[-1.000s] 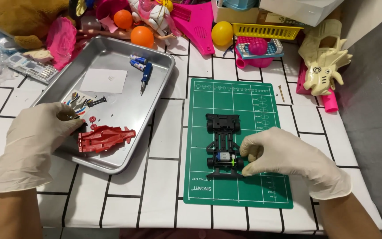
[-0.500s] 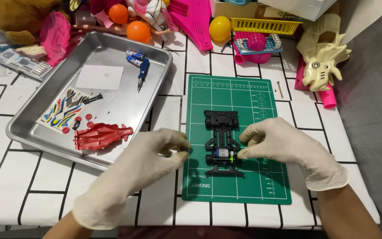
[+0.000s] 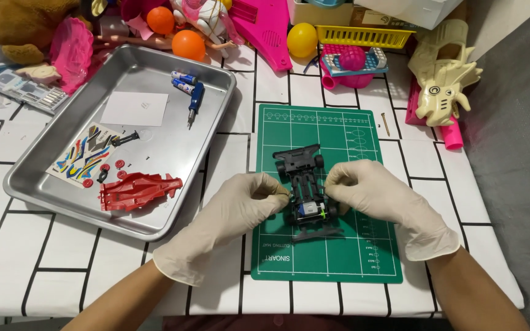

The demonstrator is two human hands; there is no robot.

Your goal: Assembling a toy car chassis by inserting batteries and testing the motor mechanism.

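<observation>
**Both hands work on the toy car chassis**

The black chassis (image 3: 305,193) lies on the green mat (image 3: 326,257), near its middle, with the front end pointing away from the person. The left hand (image 3: 234,214) touches its left side with the fingers pinched narrow; whether a small part sits between them, I cannot tell. The right hand (image 3: 375,196) does the same on the right side, fingers close together at the rear axle area. It seems a fitting step at the rear wheels, and it needs fine, steady pressure from both sides. Left of the mat, a metal tray (image 3: 216,79) holds the red body shell (image 3: 139,191), a sticker sheet (image 3: 84,156), a screwdriver (image 3: 194,101) and small red parts. Toys lie along the far edge of the counter (image 3: 44,263).
</observation>
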